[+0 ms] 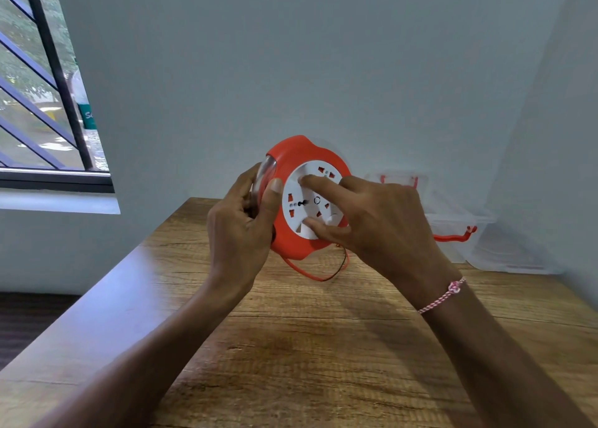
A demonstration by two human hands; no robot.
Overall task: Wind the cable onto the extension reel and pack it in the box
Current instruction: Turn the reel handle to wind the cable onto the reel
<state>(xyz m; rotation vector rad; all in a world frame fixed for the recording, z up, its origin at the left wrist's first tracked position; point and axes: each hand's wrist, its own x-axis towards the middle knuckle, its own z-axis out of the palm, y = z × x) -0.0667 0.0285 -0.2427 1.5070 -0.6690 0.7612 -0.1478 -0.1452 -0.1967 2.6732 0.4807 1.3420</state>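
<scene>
An orange extension reel (296,156) with a white socket face (307,201) is held up above the wooden table (323,346). My left hand (241,220) grips its left rim and clear back disc. My right hand (378,220) rests on the socket face, with the index finger and thumb pressed into the white disc. A short loop of orange cable (318,274) hangs below the reel down to the table. A clear plastic box (459,220) with orange clips stands at the back right against the wall.
The table's left edge runs diagonally toward a barred window (42,104) on the left. Walls close off the back and the right side. A clear lid (511,256) lies next to the box.
</scene>
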